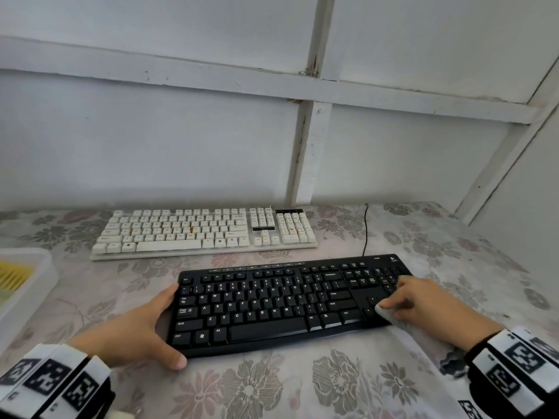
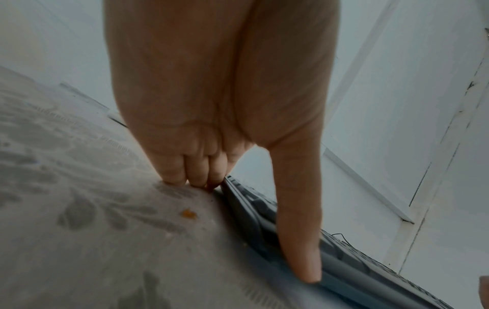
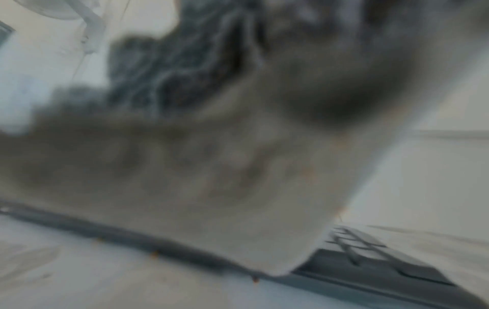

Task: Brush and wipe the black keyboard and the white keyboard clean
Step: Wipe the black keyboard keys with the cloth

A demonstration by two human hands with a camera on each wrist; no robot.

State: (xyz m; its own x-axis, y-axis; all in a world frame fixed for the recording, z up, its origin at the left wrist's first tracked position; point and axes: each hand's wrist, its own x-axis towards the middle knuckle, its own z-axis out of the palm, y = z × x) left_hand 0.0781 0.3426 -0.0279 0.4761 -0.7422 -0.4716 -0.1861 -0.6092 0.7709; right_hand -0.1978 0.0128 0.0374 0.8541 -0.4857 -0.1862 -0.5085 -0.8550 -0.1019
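The black keyboard (image 1: pixel 266 306) lies near me on the flowered tablecloth (image 1: pixel 272 385). My left hand (image 1: pixel 145 328) holds its left end, with the thumb (image 2: pixel 296 209) along the front edge and the curled fingers (image 2: pixel 195 173) at the far corner. My right hand (image 1: pixel 423 303) pinches a pale cloth (image 1: pixel 385 313) and presses it on the arrow keys at the right. In the right wrist view the blurred cloth (image 3: pixel 238 188) hides most of the black keyboard (image 3: pixel 383 269). The white keyboard (image 1: pixel 196 231) lies behind, with orange specks on some keys.
A white tray (image 1: pixel 33 267) holding something yellow (image 1: pixel 13 275) stands at the table's left edge. A black cable (image 1: pixel 366 231) runs from the black keyboard toward the wall. An orange crumb (image 2: pixel 188 213) lies on the cloth by my left hand.
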